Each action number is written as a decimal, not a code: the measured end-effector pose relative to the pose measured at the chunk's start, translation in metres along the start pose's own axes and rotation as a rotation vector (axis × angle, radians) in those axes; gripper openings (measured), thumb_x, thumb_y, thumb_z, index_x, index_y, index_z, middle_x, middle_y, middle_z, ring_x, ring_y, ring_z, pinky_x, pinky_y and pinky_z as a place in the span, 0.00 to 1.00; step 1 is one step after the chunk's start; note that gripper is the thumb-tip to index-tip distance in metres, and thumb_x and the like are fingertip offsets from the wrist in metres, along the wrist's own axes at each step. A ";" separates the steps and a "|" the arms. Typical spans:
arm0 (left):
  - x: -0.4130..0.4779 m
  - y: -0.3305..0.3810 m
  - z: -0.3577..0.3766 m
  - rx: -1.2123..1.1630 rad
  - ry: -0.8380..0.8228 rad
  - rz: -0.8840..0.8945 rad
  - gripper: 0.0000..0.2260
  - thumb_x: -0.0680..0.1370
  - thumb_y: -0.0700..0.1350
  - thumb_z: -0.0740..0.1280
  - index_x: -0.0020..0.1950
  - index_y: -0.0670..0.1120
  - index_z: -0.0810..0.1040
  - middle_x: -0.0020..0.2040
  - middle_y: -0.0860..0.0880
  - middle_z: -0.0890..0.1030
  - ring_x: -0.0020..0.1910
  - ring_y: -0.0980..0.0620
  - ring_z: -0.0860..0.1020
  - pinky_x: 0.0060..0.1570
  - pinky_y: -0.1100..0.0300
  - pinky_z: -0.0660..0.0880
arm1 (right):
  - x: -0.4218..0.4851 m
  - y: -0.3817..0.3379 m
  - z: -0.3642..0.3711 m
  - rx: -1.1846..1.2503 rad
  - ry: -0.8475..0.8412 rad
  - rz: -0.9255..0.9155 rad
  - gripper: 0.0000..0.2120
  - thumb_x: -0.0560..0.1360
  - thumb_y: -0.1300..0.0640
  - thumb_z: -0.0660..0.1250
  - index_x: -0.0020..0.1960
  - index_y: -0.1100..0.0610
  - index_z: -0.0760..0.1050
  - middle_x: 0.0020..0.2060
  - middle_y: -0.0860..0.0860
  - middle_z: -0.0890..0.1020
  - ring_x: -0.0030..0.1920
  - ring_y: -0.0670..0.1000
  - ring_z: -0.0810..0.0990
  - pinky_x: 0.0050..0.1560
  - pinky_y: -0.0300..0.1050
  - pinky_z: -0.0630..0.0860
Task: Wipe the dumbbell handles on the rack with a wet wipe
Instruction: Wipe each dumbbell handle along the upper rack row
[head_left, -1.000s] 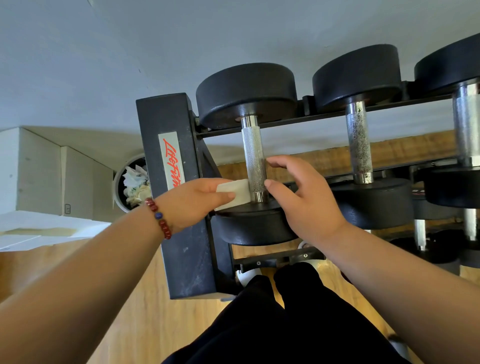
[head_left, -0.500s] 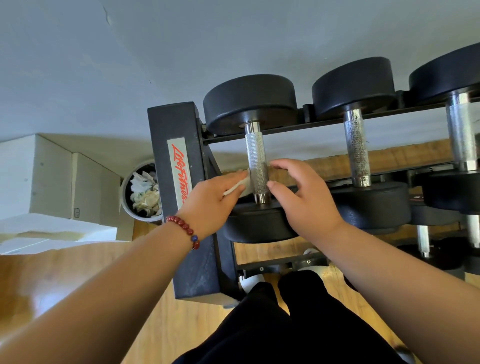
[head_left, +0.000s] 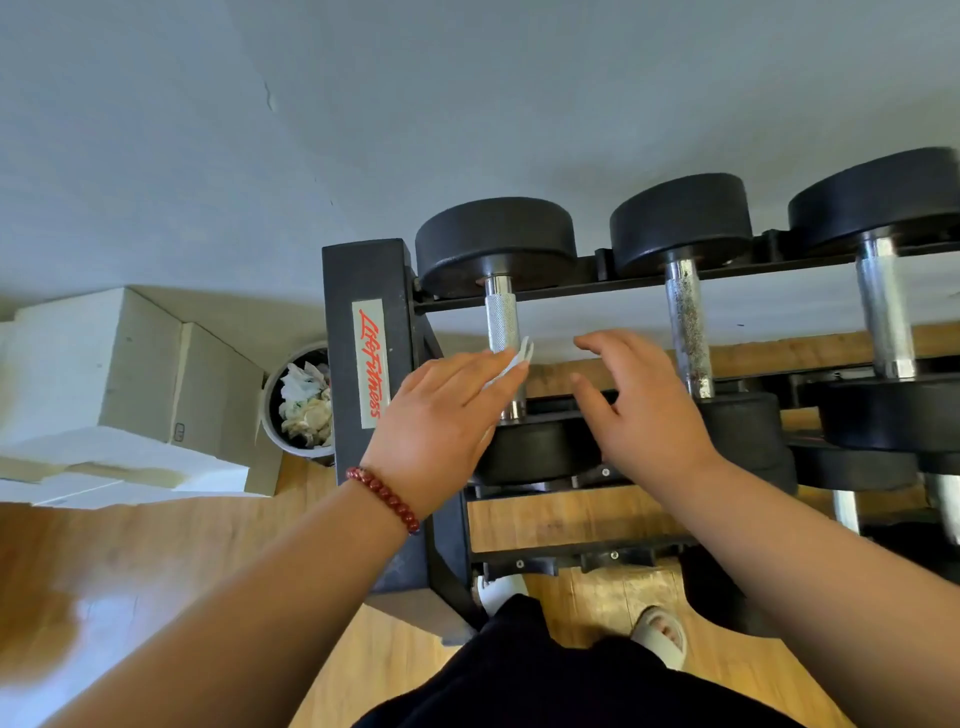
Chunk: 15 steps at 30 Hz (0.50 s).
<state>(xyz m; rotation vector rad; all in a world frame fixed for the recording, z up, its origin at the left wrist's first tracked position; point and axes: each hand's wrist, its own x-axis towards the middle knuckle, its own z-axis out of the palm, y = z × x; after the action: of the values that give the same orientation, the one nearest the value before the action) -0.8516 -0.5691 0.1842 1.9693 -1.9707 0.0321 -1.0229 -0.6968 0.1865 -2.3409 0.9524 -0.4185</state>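
Chrome knurled handle on the leftmost dumbbell, top row of the black rack, is where it's all happening. Left hand is up against the lower half of that handle with a white wet wipe tucked under the fingers. A crumpled corner of the wipe pokes out past the fingertips on the right side of the bar. The thumb is hidden under the hand, so I'm only fairly sure it's a pinch and not just flat fingers pressing the wipe on. There's a red bead bracelet on that wrist.

Right hand hangs just right of the same handle, fingers spread and loosely bent. It's holding nothing and not touching the bar as far as I can see. It sits between the first dumbbell's handle and the second handle, which looks speckled and dull. A third handle is further right.

Left of the rack on the wooden floor there's a round bin stuffed with crumpled tissues, and pale cardboard boxes beside it.
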 end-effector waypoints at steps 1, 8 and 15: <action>0.002 0.006 0.000 0.031 0.016 0.017 0.18 0.78 0.41 0.58 0.65 0.41 0.77 0.62 0.43 0.79 0.59 0.43 0.79 0.58 0.47 0.76 | -0.002 0.003 -0.006 -0.040 0.011 -0.022 0.18 0.79 0.54 0.63 0.68 0.57 0.71 0.63 0.51 0.74 0.65 0.48 0.67 0.62 0.37 0.60; 0.019 0.052 0.007 0.145 0.027 0.064 0.20 0.71 0.38 0.67 0.63 0.40 0.78 0.59 0.42 0.81 0.58 0.42 0.80 0.57 0.44 0.77 | -0.025 0.037 -0.045 -0.253 0.047 -0.147 0.19 0.76 0.53 0.64 0.64 0.60 0.75 0.59 0.55 0.77 0.62 0.55 0.73 0.61 0.51 0.72; 0.038 0.095 0.021 0.217 0.029 0.028 0.27 0.64 0.35 0.77 0.63 0.42 0.79 0.58 0.45 0.81 0.57 0.44 0.80 0.58 0.48 0.75 | -0.038 0.075 -0.078 -0.263 0.063 -0.167 0.17 0.76 0.56 0.66 0.62 0.61 0.75 0.57 0.56 0.77 0.58 0.56 0.74 0.58 0.50 0.73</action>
<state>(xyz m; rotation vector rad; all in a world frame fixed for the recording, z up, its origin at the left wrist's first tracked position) -0.9474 -0.6077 0.1966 2.0593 -2.0503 0.2908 -1.1262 -0.7436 0.1994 -2.6727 0.8892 -0.4591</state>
